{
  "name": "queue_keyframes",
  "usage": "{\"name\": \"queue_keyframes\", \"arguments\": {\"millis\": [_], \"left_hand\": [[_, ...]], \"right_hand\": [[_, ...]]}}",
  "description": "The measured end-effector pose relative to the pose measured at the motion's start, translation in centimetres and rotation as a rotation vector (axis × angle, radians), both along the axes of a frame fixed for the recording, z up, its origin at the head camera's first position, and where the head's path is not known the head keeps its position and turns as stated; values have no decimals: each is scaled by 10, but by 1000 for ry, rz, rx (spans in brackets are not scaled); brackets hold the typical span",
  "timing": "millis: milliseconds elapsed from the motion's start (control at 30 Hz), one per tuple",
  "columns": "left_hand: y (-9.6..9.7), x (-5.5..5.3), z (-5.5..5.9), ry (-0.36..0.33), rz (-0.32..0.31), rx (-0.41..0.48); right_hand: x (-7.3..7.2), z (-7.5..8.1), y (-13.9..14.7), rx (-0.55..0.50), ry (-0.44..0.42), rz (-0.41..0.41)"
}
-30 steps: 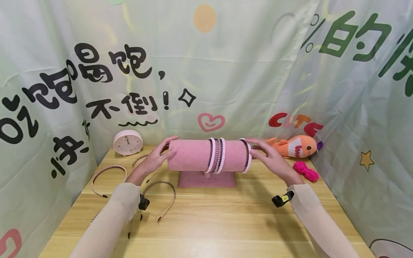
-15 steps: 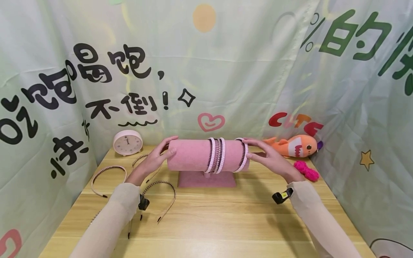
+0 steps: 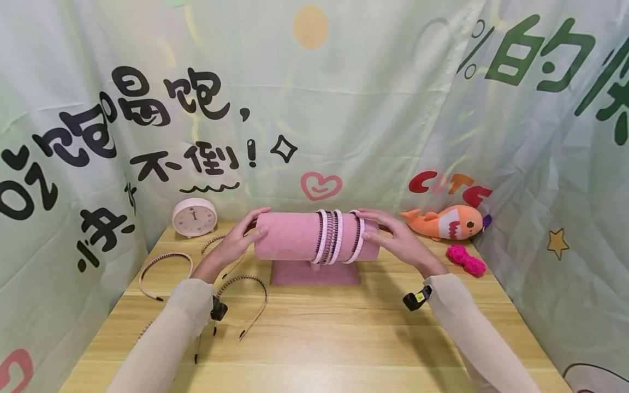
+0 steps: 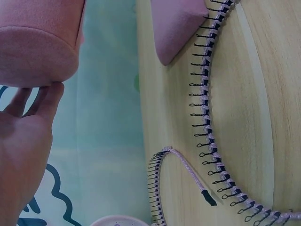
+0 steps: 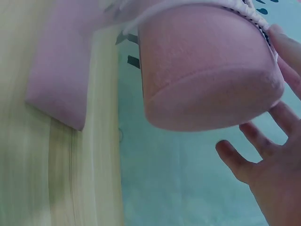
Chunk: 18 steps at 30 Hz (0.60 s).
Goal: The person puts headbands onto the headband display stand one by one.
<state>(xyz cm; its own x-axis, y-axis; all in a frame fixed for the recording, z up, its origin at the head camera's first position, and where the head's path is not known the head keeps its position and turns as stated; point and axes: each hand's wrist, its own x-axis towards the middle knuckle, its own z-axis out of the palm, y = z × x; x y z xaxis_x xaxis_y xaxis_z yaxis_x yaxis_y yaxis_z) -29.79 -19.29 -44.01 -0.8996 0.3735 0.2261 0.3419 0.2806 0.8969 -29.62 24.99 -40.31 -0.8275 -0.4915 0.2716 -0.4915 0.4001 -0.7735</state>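
A pink velvet roll-shaped display stand (image 3: 290, 234) stands mid-table in the head view. My left hand (image 3: 245, 233) holds its left end, thumb on the front and fingers behind. In the left wrist view, fingertips (image 4: 52, 96) touch that end. Two white headbands (image 3: 336, 237) with dark teeth sit round the middle of the roll. Nearer its right end, another white headband (image 3: 360, 240) goes round the roll. My right hand (image 3: 400, 237) holds this headband with thumb and forefinger. In the right wrist view the other fingers (image 5: 235, 160) are spread beyond the roll's end.
Several headbands (image 3: 250, 278) lie on the left side of the wooden table (image 3: 314, 333). A pink clock (image 3: 194, 218) stands at the back left. An orange plush toy (image 3: 449, 224) and a bright pink bow-shaped item (image 3: 466, 261) lie at the right. Printed curtains (image 3: 368, 109) surround the table.
My right hand has slid the rightmost headband left along the roll, away from its right end and towards the other two. The left hand and the stand have stayed in place.
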Motion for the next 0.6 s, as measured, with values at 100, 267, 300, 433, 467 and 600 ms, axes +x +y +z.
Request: {"name": "queue_keyframes", "arguments": {"millis": [100,267,300,433,467,600], "left_hand": [[-1,0,-1,-1,2,0],[-1,1,-1,-6,5,3],[-1,1,-1,-7,5,3],[-1,0,-2,1,-1,6],[-1,0,-2,5,-3,8],[-1,-1,-3,17,-7,12]], "right_hand": [[-1,0,-6,7,13,0],[-1,2,-16,30,10,0],[-1,3,-18,38,14,-5],[-1,4,-22,60,25,-26],[-1,4,-23,65,25,-32],[-1,5,-26,70,39,-42]]}}
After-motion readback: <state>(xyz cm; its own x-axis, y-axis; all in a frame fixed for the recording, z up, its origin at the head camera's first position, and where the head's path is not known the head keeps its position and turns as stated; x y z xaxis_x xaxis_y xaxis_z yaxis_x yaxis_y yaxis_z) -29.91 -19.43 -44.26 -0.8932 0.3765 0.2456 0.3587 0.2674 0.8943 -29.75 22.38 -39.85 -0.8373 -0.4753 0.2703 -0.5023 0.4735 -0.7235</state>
